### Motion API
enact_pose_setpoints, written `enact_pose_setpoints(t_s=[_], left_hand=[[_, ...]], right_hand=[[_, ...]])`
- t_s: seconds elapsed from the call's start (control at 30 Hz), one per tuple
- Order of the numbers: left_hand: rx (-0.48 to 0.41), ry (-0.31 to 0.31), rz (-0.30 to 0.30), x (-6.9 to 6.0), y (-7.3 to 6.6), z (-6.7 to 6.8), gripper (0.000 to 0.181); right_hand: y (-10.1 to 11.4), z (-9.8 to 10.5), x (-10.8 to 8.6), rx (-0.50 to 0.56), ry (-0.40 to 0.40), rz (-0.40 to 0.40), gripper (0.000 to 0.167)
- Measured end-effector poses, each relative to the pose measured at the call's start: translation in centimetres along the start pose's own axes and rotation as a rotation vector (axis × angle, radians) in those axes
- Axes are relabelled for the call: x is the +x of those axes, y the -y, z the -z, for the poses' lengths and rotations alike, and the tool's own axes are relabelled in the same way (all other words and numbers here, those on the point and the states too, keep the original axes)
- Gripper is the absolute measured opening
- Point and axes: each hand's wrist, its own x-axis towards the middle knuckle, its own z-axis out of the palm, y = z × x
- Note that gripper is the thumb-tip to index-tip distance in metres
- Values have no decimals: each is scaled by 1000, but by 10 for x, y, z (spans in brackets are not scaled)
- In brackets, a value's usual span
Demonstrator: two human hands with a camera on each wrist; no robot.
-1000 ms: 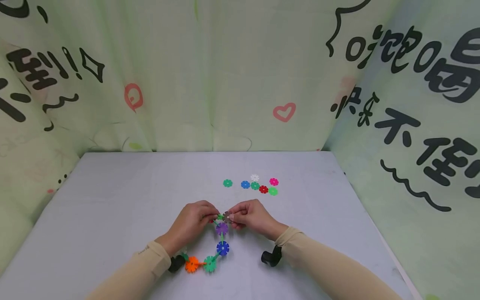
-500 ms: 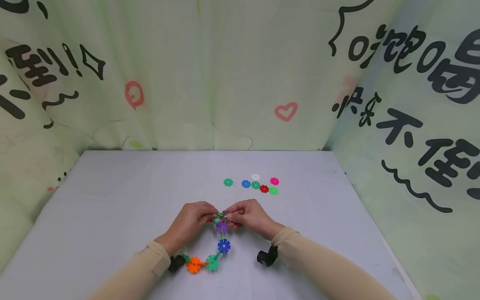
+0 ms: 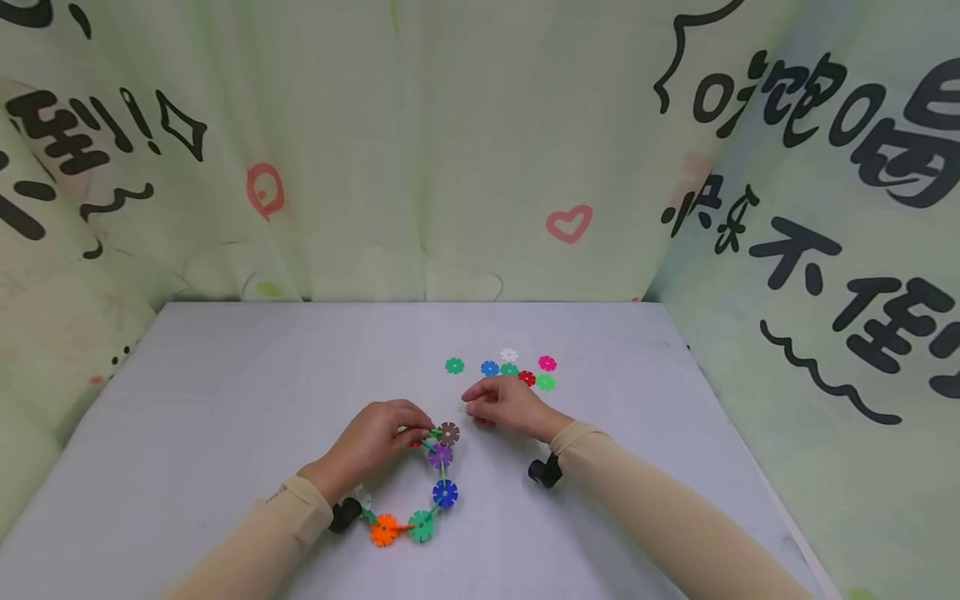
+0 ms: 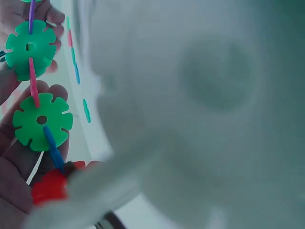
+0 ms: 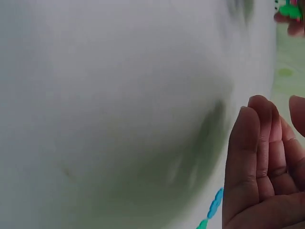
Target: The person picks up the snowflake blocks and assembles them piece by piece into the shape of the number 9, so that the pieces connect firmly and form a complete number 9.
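Note:
My left hand pinches the top of a chain of slotted plastic snowflake discs. Joined at the chain's right end is a brown disc. Below it follow a purple disc, a dark blue disc, a teal disc and an orange disc. The left wrist view shows a green disc and a blurred red disc by the palm; part of the chain is hidden behind the hand. My right hand holds nothing, its fingers nearly straight, apart from the brown disc.
Loose discs lie flat beyond my hands: a green disc, a blue disc, a white disc, a red disc, a pink disc and others. A printed curtain encloses the white table.
The right hand has let go of the brown disc and moved up and right toward the loose discs. The brown disc stays on the chain, which the left hand still holds.

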Motion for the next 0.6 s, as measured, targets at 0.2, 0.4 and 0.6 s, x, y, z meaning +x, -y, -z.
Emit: enact_pose_setpoints(t_s=[0.2, 0.4, 0.6], left_hand=[[13, -5, -23, -1, 2, -2, 13], [9, 4, -19, 0, 3, -2, 10], [8, 26, -9, -1, 4, -3, 10]], right_hand=[[-2, 8, 22, -153, -35, -29, 19], [0, 10, 43, -244, -55, -34, 19], [0, 10, 62, -258, -82, -69, 34]])
